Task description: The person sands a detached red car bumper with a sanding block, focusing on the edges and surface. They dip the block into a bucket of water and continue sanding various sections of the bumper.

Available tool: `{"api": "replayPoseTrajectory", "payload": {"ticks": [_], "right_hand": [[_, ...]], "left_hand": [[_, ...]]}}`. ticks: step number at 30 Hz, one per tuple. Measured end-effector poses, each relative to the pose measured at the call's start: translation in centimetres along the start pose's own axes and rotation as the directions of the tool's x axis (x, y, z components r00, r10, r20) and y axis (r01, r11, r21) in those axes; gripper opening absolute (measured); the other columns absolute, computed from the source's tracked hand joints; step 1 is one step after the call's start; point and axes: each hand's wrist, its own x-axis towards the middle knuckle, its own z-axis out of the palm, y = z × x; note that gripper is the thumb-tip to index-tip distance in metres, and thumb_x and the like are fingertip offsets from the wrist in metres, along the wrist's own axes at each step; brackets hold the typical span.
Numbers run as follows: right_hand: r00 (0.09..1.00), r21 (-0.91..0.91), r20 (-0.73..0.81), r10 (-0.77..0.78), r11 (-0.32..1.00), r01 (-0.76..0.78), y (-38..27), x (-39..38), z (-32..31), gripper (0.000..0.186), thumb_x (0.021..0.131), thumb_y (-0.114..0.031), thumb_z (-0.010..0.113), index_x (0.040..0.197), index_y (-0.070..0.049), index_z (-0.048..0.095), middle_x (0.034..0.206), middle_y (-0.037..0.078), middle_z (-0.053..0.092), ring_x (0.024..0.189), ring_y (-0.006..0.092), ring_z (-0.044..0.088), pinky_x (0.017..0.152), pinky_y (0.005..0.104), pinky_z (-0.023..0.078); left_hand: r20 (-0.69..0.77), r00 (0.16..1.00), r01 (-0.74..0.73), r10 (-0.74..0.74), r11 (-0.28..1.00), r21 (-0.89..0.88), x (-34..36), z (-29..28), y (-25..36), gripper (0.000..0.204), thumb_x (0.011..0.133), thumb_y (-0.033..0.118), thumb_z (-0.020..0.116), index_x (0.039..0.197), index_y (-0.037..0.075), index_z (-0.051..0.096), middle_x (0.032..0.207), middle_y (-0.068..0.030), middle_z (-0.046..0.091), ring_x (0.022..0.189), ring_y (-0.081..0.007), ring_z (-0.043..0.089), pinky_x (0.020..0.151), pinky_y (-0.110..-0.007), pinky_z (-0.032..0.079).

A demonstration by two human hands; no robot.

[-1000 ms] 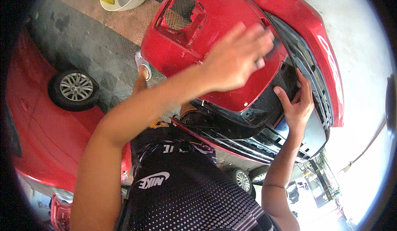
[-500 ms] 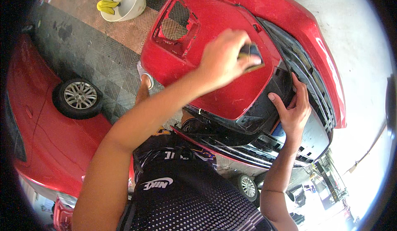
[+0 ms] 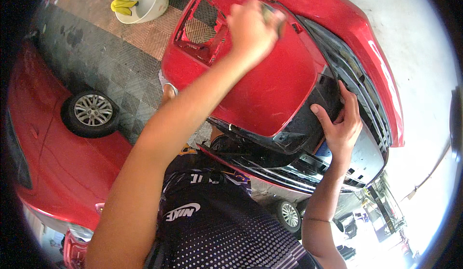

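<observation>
My left hand (image 3: 251, 33) is closed around a small dark pad with a yellowish edge (image 3: 273, 18), blurred by motion. It is over the far part of a red car body panel (image 3: 270, 95), near a squarish cut-out opening (image 3: 200, 28). At the panel's right end, my right hand (image 3: 345, 127) grips the black trim edge (image 3: 313, 110), thumb on top and fingers curled round the far side.
Farther back is a white bucket (image 3: 156, 4) with a yellow cloth (image 3: 123, 6) over its rim. Another red bumper (image 3: 357, 33) curves behind the panel. On the left, a wheel (image 3: 91, 114) rests against a red car body (image 3: 53, 148). Grey and tan tiles cover the floor (image 3: 103, 47).
My left hand has moved the pad away from me and slightly left, from the panel's right part toward its far edge. My right hand keeps its hold on the black edge.
</observation>
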Motion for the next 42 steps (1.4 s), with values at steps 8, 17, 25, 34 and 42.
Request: {"api": "replayPoseTrajectory", "payload": {"ticks": [8,17,25,34,42], "right_hand": [[0.998,0.019,-0.034,-0.045,0.999,0.046,0.4,-0.2,0.2,0.078,0.069,-0.033,0.096,0.134,-0.004,0.064,0.102,0.008,0.067,0.067,0.0156,0.059,0.06,0.0295,0.049],[1.0,0.016,0.004,0.021,1.0,-0.021,-0.5,-0.2,-0.1,0.076,0.069,-0.034,0.095,0.132,-0.003,0.065,0.102,0.007,0.067,0.063,0.014,0.055,0.058,0.0284,0.047],[1.0,0.01,-0.008,-0.014,1.0,0.014,-0.3,-0.2,-0.1,0.077,0.07,-0.036,0.094,0.132,-0.003,0.065,0.103,0.008,0.067,0.064,0.0155,0.057,0.058,0.0294,0.048],[0.999,0.032,-0.035,-0.039,0.999,0.04,0.0,-0.1,0.0,0.077,0.069,-0.034,0.095,0.133,-0.004,0.065,0.104,0.008,0.068,0.063,0.0157,0.058,0.058,0.0295,0.048],[1.0,0.04,-0.015,-0.002,0.999,0.003,-0.1,-0.2,-0.4,0.077,0.07,-0.036,0.095,0.133,-0.004,0.065,0.103,0.008,0.068,0.061,0.015,0.056,0.057,0.0299,0.048]], "left_hand": [[0.027,0.999,0.045,-0.047,0.998,0.047,0.6,-0.2,-0.2,0.037,0.084,0.039,0.08,0.086,0.005,0.065,0.087,-0.0124,0.067,0.095,-0.0332,0.057,0.083,-0.051,0.039],[0.068,0.983,0.166,-0.172,0.983,0.074,1.8,-1.2,0.3,0.046,0.085,0.049,0.078,0.088,0.004,0.067,0.087,-0.0159,0.066,0.094,-0.0359,0.06,0.085,-0.051,0.043],[0.098,0.992,-0.082,0.076,0.995,0.055,-1.2,-1.2,1.9,0.042,0.083,0.044,0.08,0.083,0.005,0.064,0.082,-0.0133,0.064,0.09,-0.0343,0.058,0.081,-0.049,0.04],[0.006,0.989,-0.146,0.147,0.982,0.121,1.6,-0.4,-0.9,0.044,0.084,0.046,0.079,0.084,0.004,0.068,0.083,-0.013,0.069,0.089,-0.034,0.062,0.081,-0.051,0.04],[0.113,0.944,-0.304,0.309,0.951,-0.058,-5.8,-1.4,5.0,0.04,0.081,0.039,0.083,0.082,0.007,0.059,0.082,-0.0115,0.061,0.087,-0.0324,0.056,0.077,-0.049,0.037]]}}
